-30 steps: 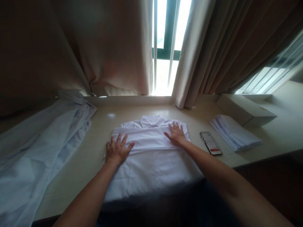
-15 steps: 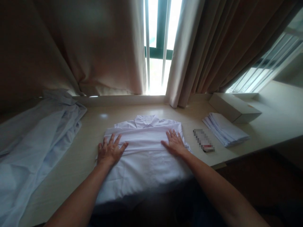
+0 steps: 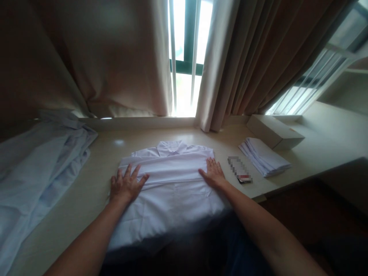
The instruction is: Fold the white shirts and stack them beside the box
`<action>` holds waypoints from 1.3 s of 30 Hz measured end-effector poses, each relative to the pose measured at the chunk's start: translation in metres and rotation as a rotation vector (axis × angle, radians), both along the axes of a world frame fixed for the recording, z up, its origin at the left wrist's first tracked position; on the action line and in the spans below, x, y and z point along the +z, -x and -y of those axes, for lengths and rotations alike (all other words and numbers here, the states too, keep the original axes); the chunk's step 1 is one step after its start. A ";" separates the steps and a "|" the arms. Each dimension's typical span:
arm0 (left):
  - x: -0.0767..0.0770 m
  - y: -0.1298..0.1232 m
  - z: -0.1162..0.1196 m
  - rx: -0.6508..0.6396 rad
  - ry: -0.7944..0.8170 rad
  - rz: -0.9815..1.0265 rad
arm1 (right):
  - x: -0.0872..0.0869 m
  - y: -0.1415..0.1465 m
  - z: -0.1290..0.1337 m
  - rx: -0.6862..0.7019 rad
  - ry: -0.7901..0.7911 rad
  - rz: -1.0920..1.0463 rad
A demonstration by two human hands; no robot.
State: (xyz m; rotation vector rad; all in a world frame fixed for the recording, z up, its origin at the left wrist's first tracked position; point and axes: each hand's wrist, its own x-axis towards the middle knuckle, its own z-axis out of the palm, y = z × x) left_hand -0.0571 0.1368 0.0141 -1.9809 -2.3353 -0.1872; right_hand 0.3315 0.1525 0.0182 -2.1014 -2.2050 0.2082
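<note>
I count one table (image 3: 99, 163). Left: white garment heap (image 3: 37, 172), pieces uncountable. Centre: one white shirt (image 3: 172, 207) directly under both palms, neither nearer; folded band (image 3: 169, 168) long side-to-side. Right: one box (image 3: 273, 130), one cloth stack (image 3: 266, 155). Left hand (image 3: 126, 186) flat, fingers spread; right hand (image 3: 214, 174) flat, fingers nearly together, thumb apart. One phone (image 3: 240, 169) rightward.

Ahead of you, bright daylight fills the green-framed window (image 3: 189, 42), with brownish curtains (image 3: 129, 57) hanging on either side of it. Below that window you have a pale table (image 3: 100, 153); to its right you see another barred window (image 3: 304, 88) and, lower, dark reddish-brown floor (image 3: 310, 211).
</note>
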 end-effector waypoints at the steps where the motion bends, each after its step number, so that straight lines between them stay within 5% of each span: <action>1: 0.000 0.000 0.000 0.003 0.007 0.002 | 0.001 0.001 -0.002 0.003 0.007 0.000; 7: 0.005 0.000 -0.008 0.041 0.003 -0.044 | 0.017 0.003 -0.005 0.037 -0.093 -0.031; 10: 0.022 -0.030 -0.022 -0.136 -0.125 -0.108 | 0.025 -0.005 0.016 0.026 -0.258 -0.041; 15: 0.057 -0.162 -0.063 -0.631 -0.026 0.039 | 0.025 -0.037 0.065 -0.062 -0.315 -0.105; 19: 0.061 -0.275 -0.110 -0.566 0.042 0.123 | 0.017 -0.055 0.072 -0.227 -0.303 -0.177; 22: 0.053 -0.325 -0.140 -0.474 0.071 0.137 | 0.010 -0.060 0.066 -0.221 -0.288 -0.201; 30: 0.027 -0.363 -0.180 -0.274 0.152 0.159 | 0.000 -0.055 0.052 -0.242 -0.306 -0.168; 39: 0.016 -0.375 -0.191 -0.197 0.165 0.216 | -0.007 -0.054 0.046 -0.242 -0.327 -0.110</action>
